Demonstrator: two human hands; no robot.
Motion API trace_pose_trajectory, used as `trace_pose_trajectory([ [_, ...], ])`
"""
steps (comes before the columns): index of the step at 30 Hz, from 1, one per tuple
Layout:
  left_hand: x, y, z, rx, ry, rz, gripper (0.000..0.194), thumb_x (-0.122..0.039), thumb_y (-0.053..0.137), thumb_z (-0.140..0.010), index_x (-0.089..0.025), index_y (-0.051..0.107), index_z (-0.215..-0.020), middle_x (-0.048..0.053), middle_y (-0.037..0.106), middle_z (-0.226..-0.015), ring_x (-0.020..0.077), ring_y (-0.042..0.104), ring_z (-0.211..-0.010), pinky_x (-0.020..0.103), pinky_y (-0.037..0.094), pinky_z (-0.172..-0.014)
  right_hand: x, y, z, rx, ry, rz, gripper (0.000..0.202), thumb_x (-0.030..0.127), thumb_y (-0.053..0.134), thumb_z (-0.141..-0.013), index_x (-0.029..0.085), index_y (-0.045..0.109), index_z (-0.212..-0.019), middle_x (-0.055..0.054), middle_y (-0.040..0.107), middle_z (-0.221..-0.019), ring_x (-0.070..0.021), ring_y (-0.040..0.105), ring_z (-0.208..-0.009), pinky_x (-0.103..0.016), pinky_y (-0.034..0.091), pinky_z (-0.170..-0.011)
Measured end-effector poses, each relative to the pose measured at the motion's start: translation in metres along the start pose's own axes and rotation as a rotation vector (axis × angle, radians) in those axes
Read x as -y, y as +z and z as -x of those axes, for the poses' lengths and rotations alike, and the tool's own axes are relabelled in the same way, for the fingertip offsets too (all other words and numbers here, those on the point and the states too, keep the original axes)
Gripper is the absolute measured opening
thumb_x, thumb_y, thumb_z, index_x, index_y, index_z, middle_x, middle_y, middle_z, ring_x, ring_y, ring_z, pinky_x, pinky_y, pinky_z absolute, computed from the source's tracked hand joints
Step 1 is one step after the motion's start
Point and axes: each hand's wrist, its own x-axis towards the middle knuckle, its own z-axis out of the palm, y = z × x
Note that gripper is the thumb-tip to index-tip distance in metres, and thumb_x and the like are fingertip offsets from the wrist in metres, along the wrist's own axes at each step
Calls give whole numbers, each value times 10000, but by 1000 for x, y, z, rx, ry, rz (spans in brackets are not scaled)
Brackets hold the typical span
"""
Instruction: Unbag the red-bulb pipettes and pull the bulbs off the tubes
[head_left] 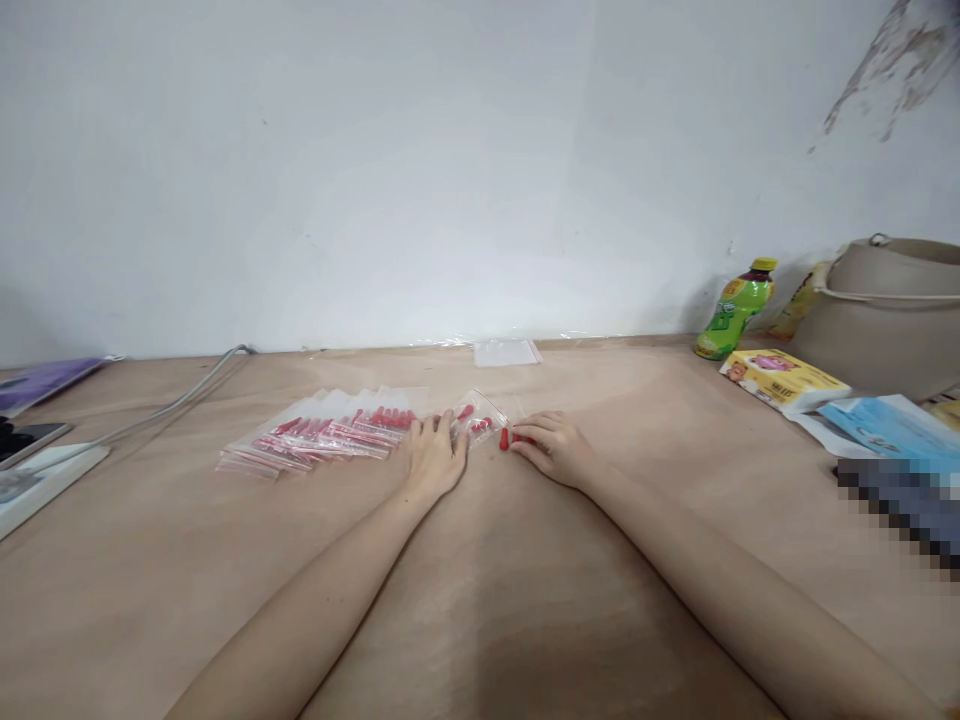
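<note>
Operator: State the position of the clear plastic zip bag with small red pieces inside.

Technician: The bag [480, 410] lies flat on the brown-surfaced bench [420, 620], between both hands. One small red tapered piece [504, 439] stands just beside its lower right edge.

Operator: State of the fingers?

Technician: Left hand [433, 455]: fingers bent, at the bag's left edge; grip cannot be determined. Right hand [553, 447]: fingers curved over further red pieces [524, 436]; they may be pinching one, but the view is too small to confirm.

Operator: Surroundings?

Technician: Left: overlapping filled clear bags [322, 432]. Far right: green bottle with yellow cap [736, 310].
</note>
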Motion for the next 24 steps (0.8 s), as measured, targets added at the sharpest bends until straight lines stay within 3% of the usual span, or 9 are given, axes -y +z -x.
trace_pose_trajectory([
  [4, 2, -2, -5, -57, 6, -22, 365, -362, 352, -858, -192, 526, -1130, 123, 522, -1176, 306, 430, -1060, 453, 365, -839, -2, 0, 0, -73, 129, 18, 182, 303, 497, -825, 231, 644, -906, -63, 648, -928, -200, 552, -891, -379, 387, -834],
  [7, 5, 0, -7, 12, 93, 34, 370, -313, 323, -875, -188, 491, -1180, 106, 492, -1249, 269, 401, -1169, 445, 322, -941, -4, 3, -7, -79, 302, 26, 180, 247, 492, -810, 225, 636, -916, -64, 617, -967, -208, 518, -956, -394, 369, -862],
  [11, 8, 2, -4, 128, 181, 41, 402, -272, 321, -879, -216, 406, -1267, 75, 463, -1303, 254, 338, -1254, 522, 147, -1046, -2, 9, -25, 3, 487, 30, 246, 179, 436, -806, 237, 639, -932, -69, 566, -1059, -232, 463, -1050, -462, 324, -910],
  [15, 10, -5, 6, 156, 208, 8, 424, -212, 314, -868, -229, 381, -1287, 50, 511, -1261, 238, 384, -1231, 543, 85, -1060, 7, 15, -39, 55, 462, 45, 278, 158, 437, -786, 254, 647, -941, -59, 527, -1132, -236, 392, -1138, -555, 149, -995],
  [19, 19, -18, 21, 139, 273, 25, 454, -121, 320, -821, -209, 426, -1253, 27, 550, -1214, 205, 411, -1211, 475, 138, -1083, 23, 14, -37, 166, 394, 132, 298, 135, 432, -774, 251, 651, -938, -72, 483, -1183, -240, 324, -1195, -614, -36, -982],
  [22, 30, -26, 33, 139, 304, 105, 467, -88, 334, -783, -207, 459, -1217, 25, 560, -1191, 197, 409, -1207, 446, 231, -1061, 35, 9, -27, 156, 280, 128, 271, 156, 466, -778, 286, 659, -917, -54, 493, -1148, -227, 350, -1160, -586, -35, -990],
  [24, 37, -31, 40, 129, 314, 173, 442, -85, 347, -767, -181, 493, -1173, 56, 559, -1183, 204, 432, -1182, 422, 305, -1024, 44, 6, -20, 123, 181, 74, 232, 199, 500, -788, 301, 656, -925, -40, 520, -1082, -207, 403, -1080, -535, 73, -1000],
])
